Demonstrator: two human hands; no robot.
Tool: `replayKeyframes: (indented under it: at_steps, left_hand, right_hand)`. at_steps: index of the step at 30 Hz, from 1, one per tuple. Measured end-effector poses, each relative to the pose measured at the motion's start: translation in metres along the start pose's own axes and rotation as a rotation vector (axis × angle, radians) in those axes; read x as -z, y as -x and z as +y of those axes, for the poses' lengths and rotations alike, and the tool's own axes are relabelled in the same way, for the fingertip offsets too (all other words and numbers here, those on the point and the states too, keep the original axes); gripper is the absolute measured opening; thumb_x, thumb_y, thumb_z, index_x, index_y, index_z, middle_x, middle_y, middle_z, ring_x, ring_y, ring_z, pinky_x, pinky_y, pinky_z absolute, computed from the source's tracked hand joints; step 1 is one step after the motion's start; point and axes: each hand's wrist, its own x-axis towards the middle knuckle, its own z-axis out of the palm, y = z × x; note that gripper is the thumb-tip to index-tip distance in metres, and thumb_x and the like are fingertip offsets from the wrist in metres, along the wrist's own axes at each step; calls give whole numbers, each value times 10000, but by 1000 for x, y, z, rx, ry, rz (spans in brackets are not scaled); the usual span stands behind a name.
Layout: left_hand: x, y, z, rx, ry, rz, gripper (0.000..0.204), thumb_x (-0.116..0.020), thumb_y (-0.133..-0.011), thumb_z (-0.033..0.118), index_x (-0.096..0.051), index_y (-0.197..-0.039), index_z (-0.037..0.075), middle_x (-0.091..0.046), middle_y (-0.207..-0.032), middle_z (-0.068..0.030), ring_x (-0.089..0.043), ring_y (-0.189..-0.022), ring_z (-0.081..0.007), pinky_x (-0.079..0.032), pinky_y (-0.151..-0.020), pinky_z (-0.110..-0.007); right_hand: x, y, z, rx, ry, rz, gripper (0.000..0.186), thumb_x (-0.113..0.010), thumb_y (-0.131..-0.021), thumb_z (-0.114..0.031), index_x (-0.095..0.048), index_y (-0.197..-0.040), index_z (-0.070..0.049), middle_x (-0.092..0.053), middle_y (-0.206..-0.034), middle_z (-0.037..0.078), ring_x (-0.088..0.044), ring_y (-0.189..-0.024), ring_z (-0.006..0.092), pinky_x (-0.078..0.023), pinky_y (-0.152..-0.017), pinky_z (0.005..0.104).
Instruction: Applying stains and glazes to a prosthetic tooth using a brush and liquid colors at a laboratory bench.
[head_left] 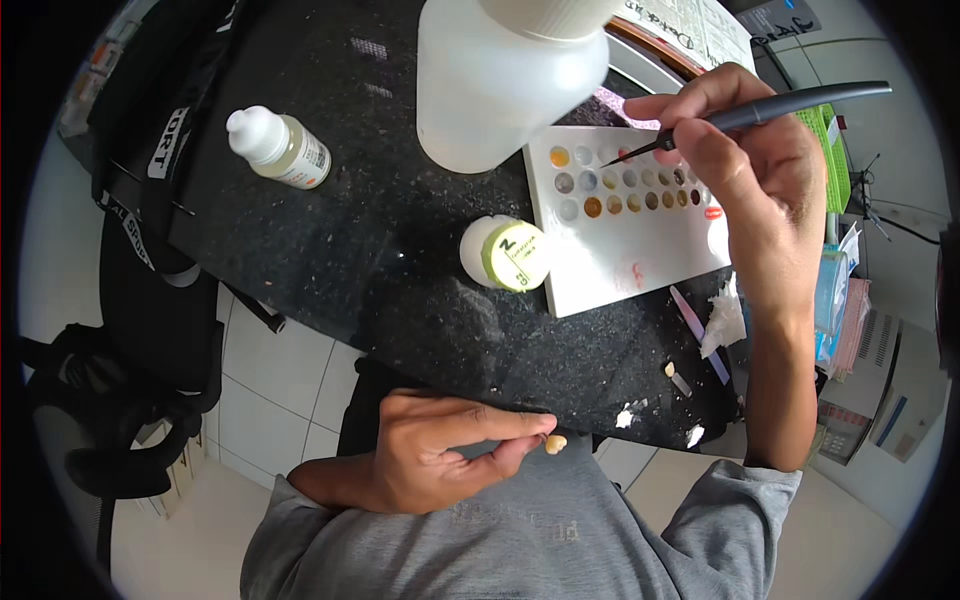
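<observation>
My right hand (768, 190) is closed around a slim dark-grey fine-tipped paintbrush (790, 103). Its dark tip hangs over the rows of wells in a white palette (590, 265), whose wells hold yellow, amber, brown, red and grey tints. Close to my body, just off the table's near edge, my left hand (435, 450) pinches between thumb and forefinger a small cream-yellow dental crown (556, 444). What lies between those fingertips is mostly hidden. Left of the palette stands a small white jar (482, 252) with a yellow-green label on its lid.
A large translucent bottle (500, 95) stands behind the jar; a small dropper bottle (290, 155) is farther left. On the dark speckled table (370, 290), a crumpled tissue (722, 318), a lilac strip (698, 330), another tooth-coloured piece (670, 369) and white scraps (626, 415) lie at right.
</observation>
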Motion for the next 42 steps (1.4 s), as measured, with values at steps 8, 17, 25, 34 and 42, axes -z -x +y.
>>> replayKeyframes:
  at_steps: [8, 17, 25, 34, 42]
  left_hand:
    - [5, 3, -1, 48, 36, -62, 297, -721, -690, -14, -691, -978, 55, -703, -827, -81, -684, -653, -126, -552, -570, -217]
    - [1, 5, -5, 26, 22, -21, 310, -721, -683, -11, -692, -983, 60, -702, -811, -77, -680, -641, -127, -550, -567, -221]
    - [3, 2, 1, 52, 20, -27, 291, -703, -683, -38, -694, -962, 45, -700, -814, -92, -686, -665, -147, -552, -586, -236]
    - [2, 2, 0, 54, 29, -22, 290, -703, -680, -40, -695, -958, 42, -699, -804, -93, -684, -659, -145, -549, -579, -236]
    - [2, 4, -2, 58, 17, -6, 308, -716, -671, -31, -697, -967, 52, -699, -794, -89, -680, -649, -133, -543, -565, -228]
  right_hand:
    - [0, -6, 10, -30, -1, -97, 190, -541, -810, -161, -590, -811, 23, -628, -847, 116, -636, -916, 212, -503, -753, 284]
    - [1, 4, 10, 58, -62, -203, 141, -538, -784, -110, -592, -785, 20, -562, -791, 75, -633, -949, 263, -496, -772, 325]
    - [2, 7, 7, 71, 24, -192, 144, -542, -785, -122, -585, -763, 14, -545, -754, 65, -633, -934, 257, -492, -742, 314]
    - [3, 7, 7, 50, 68, -211, 141, -549, -780, -124, -584, -768, 12, -548, -755, 64, -630, -942, 260, -486, -773, 328]
    - [2, 7, 10, 39, 1, -207, 137, -547, -771, -116, -586, -775, 15, -551, -764, 70, -623, -943, 265, -470, -826, 354]
